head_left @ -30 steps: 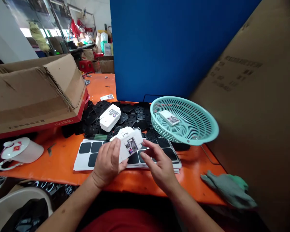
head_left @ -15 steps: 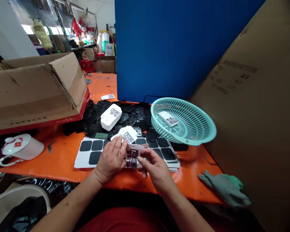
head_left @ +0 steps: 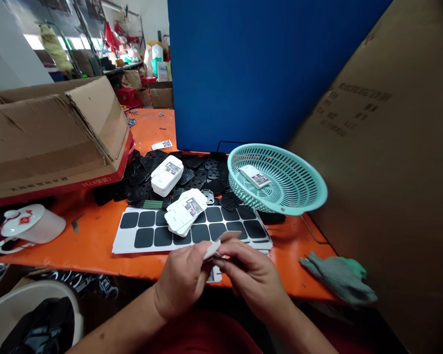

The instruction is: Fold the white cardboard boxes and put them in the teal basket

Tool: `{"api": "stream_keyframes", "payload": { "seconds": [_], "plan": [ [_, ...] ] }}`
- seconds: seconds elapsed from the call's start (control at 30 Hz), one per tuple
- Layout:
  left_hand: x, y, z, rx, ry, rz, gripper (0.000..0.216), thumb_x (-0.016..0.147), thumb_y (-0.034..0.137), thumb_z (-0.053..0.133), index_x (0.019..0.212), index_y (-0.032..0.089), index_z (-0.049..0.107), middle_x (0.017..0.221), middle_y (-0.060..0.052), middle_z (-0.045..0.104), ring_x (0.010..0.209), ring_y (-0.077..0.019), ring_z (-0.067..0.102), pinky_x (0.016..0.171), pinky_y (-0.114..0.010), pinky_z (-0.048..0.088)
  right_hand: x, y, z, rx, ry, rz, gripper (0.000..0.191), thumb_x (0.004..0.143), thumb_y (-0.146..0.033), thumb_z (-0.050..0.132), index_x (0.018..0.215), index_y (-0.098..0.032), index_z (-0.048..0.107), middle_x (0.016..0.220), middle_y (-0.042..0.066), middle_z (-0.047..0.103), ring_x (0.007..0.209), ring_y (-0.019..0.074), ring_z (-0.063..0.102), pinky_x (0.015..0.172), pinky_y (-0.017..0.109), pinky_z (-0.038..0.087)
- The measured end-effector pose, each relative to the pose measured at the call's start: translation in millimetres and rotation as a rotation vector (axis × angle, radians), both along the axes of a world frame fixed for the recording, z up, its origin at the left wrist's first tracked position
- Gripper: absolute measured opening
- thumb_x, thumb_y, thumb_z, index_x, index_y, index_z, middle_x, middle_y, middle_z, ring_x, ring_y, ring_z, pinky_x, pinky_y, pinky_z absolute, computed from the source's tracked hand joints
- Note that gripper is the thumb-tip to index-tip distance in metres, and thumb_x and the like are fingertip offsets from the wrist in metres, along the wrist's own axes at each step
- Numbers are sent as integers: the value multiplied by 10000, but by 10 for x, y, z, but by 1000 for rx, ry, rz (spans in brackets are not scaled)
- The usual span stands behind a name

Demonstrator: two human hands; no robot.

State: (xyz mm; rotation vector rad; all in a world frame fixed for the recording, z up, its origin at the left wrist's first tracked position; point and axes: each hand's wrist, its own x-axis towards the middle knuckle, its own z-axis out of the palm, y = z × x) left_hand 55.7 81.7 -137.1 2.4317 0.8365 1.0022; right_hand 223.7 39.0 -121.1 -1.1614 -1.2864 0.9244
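My left hand and my right hand meet low over the table's front edge, fingers closed on a small printed white carton. Its flaps stick up between my fingertips, and its middle is mostly hidden. Just beyond lies a fanned pile of flat white cartons with printed pictures. That pile rests partly on white sheets bearing black rounded squares. A thicker carton stack stands behind, on loose black parts.
A turquoise basket holding a printed carton stands right of the black parts. Grey-green gloves lie at the right edge. On the left are a cardboard box and a white lidded mug. A blue panel rises behind.
Both hands have come nearer to my body with the carton, away from the fanned pile. The carton has turned, so its pictured face no longer shows fully. The view has shifted slightly.
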Motion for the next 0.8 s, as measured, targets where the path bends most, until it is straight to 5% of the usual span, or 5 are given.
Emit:
{"api": "stream_keyframes", "payload": {
  "seconds": [0.1, 0.2, 0.37, 0.57, 0.8],
  "plan": [
    [24, -150, 1, -555, -163, 6, 251, 958, 244, 479, 1198, 187, 528, 974, -69, 711, 823, -173, 682, 740, -267, 543, 126, -65, -85, 244, -239, -234, 197, 842, -183, 673, 1023, -248, 714, 993, 49, 597, 570, 81, 538, 568, 241, 530],
    [49, -263, -109, -829, -358, 23, 503, 958, 316, 502, 1417, 211, 325, 1265, -112, 621, 1052, -206, 646, 901, -318, 520, 177, -133, -333, 130, -189, -222, 162, 841, -222, 691, 1001, -242, 699, 947, 33, 580, 568, 84, 541, 551, 232, 523],
    [27, -353, -338, -944, -425, -86, 677, 958, 351, 501, 1513, 250, 126, 1413, -116, 503, 1235, -229, 534, 1038, -358, 425, 141, -294, -746, -9, 26, -139, 305, 887, -283, 637, 1192, -285, 626, 1001, 44, 634, 706, 142, 618, 623, 262, 562],
    [-129, -460, -485, -944, -253, -201, 561, 921, 345, 553, 1428, 246, 335, 1190, -85, 602, 970, -191, 600, 886, -323, 468, 120, -537, -822, -147, 73, -26, 220, 842, -322, 688, 1056, -271, 707, 938, 37, 702, 806, 186, 657, 721, 262, 543],
    [-16, -438, -432, -811, -213, -48, 303, 915, 382, 530, 696, 176, 487, 748, -9, 517, 707, -134, 503, 661, -244, 418, -33, -595, -813, -298, 244, 88, 269, 842, -417, 671, 701, -187, 676, 694, 13, 613, 662, 147, 555, 633, 239, 458]
  ]
}}
